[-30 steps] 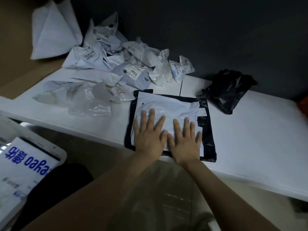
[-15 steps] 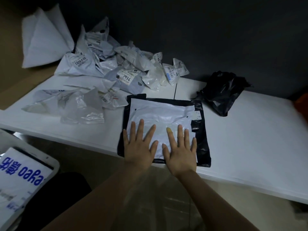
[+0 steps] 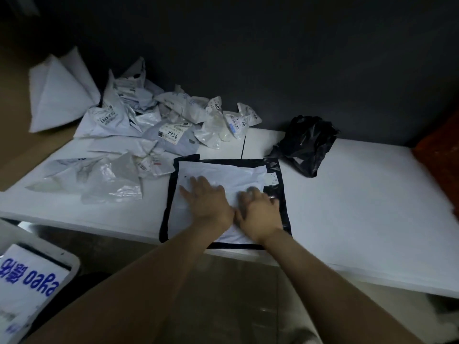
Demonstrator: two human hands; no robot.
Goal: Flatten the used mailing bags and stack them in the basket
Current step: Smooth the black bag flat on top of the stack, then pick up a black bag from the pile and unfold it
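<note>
A white mailing bag [image 3: 223, 173] lies flat on top of a flattened black mailing bag [image 3: 283, 207] at the table's front edge. My left hand [image 3: 207, 199] presses on the white bag with fingers spread. Beside it my right hand [image 3: 259, 208] rests on the same bag, blurred, its fingers bent. A heap of crumpled white mailing bags [image 3: 154, 127] sits at the back left of the table. A crumpled black bag [image 3: 308, 142] lies at the back right. The white basket [image 3: 67, 259] at lower left holds a flat bag with blue print [image 3: 27, 279].
The white table [image 3: 360, 207] runs along a dark wall. A large white folded bag [image 3: 57, 95] leans at far left over a brown surface. Something orange-red [image 3: 439, 155] sits at the right edge. The floor shows below the table's front edge.
Both hands have slid up the white bag from its near edge toward the middle. My right hand's fingers, flat before, now look bent. The view has shifted downward.
</note>
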